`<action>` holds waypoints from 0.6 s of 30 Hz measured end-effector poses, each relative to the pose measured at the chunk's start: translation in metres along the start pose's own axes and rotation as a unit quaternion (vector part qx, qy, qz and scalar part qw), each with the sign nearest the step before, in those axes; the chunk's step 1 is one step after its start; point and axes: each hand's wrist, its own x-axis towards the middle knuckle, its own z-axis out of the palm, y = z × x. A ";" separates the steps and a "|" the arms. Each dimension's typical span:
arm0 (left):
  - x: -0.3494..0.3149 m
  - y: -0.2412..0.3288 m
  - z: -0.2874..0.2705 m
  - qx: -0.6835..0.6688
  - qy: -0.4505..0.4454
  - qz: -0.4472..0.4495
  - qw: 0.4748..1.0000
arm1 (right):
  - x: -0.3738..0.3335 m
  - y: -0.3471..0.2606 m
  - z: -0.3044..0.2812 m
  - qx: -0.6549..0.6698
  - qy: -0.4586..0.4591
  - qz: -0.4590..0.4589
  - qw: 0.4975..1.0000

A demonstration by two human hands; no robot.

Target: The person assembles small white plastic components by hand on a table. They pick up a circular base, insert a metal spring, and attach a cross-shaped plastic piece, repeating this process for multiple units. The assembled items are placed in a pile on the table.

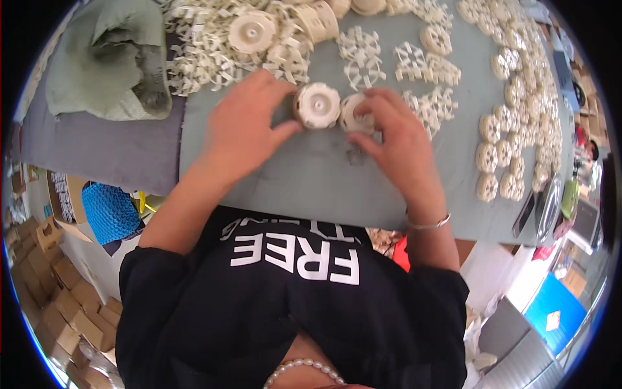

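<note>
Two round cream plastic parts lie side by side on the grey-green table. The thumb and index finger of my left hand point(243, 126) close on the left edge of a wheel-shaped part point(318, 105) with a notched rim and a raised centre. Just right of it, my right hand point(398, 142) grips a second round cream part point(352, 115), its fingers bent over the top and its thumb at the near side. My fingers cover much of that second part. Both hands are slightly blurred.
Loose cream clip-like pieces point(201, 45) are heaped at the far left, with a round cream part point(253, 32) on top. Open lattice pieces point(434, 107) lie right of my hands. Many round cream parts point(487, 154) line the right side. A green cloth bag point(107, 71) lies at far left.
</note>
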 end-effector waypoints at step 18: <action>0.039 -0.003 0.020 -0.084 -0.096 0.052 0.991 | 0.016 0.064 0.020 0.078 0.107 -0.180 0.975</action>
